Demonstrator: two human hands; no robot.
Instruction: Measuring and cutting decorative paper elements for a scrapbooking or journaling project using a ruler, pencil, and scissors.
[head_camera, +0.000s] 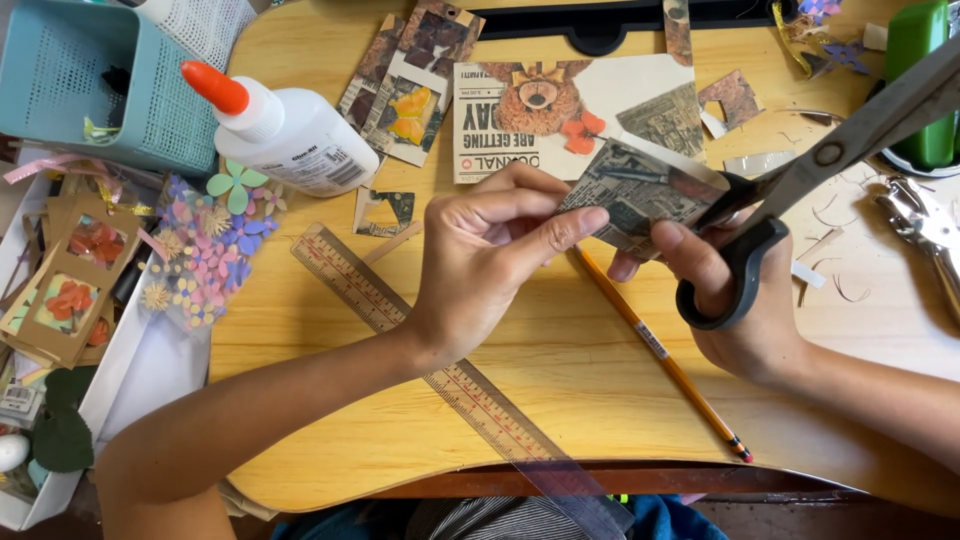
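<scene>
- Left hand (490, 262), mid-frame, wrist bent, fingers pinched on the paper scrap (640, 195).
- Right hand (735, 300), right of centre, gripping the scissors (800, 180), blades at the scrap's right edge.
- Pencil (660, 350) and ruler (440, 370) lie below; bare worktop (300, 400) lower left.

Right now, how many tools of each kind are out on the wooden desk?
Scissors: 1, in the right hand
Pencil: 1
Ruler: 1
Glue bottle: 1
Total: 4
The left hand holds a paper piece.
</scene>
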